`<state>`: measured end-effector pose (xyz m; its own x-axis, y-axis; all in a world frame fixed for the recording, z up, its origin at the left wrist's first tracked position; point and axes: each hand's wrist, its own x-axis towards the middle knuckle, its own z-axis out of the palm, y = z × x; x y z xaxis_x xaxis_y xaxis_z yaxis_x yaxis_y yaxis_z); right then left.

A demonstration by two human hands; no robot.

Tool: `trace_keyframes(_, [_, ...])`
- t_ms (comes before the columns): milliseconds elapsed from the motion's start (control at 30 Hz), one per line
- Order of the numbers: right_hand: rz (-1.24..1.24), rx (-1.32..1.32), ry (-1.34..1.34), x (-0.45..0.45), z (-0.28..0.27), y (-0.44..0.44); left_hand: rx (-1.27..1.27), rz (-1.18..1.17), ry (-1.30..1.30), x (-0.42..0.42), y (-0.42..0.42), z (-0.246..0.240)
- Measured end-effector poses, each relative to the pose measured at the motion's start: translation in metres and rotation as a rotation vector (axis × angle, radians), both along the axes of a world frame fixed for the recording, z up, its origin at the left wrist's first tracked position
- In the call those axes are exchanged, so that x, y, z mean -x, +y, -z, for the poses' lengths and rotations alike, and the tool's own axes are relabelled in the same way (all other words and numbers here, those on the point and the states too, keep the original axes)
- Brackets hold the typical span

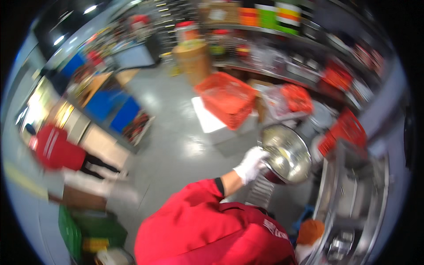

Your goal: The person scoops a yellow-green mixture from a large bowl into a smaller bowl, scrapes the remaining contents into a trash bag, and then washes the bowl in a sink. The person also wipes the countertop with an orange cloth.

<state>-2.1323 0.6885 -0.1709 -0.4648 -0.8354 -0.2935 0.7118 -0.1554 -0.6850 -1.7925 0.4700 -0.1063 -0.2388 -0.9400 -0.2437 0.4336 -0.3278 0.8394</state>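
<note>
My left hand [252, 165], in a white glove, grips the near-left rim of a large stainless steel bowl [291, 154]. The bowl is held out over the floor with its shiny inside facing up towards me. Yellowish patches show in it, but blur hides whether they are reflections or contents. A red sleeve [198, 195] covers most of that arm. My right hand is out of view. Beyond the bowl stands a red plastic basket [228, 99] upon a white box [205, 116].
To the right is a stainless steel sink [351, 195], with a red crate [347, 132] behind it. Loaded metal shelves [251, 64] line the back. At left, a person in red [59, 147] is near a counter with blue bins [124, 114]. A green bin [96, 228] stands lower left.
</note>
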Motion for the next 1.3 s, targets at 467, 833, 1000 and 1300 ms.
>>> trace_keyframes(467, [0.202,0.129,-0.335,0.213,-0.021,-0.044,-0.036,0.281,0.2,0.289,-0.127,-0.027])
trace_keyframes(833, [0.732,-0.08,-0.085,0.341,-0.011,-0.115,-0.184,0.672,0.132,0.491,-0.243,0.024])
trace_keyframes(1000, [0.819,-0.149,-0.046,0.423,-0.035,-0.165,-0.213,0.829,0.066,0.55,-0.274,0.026])
trace_keyframes(1300, [0.79,-0.823,0.57,0.613,0.016,-0.2,-0.102,0.967,-0.236,0.609,-0.298,0.037])
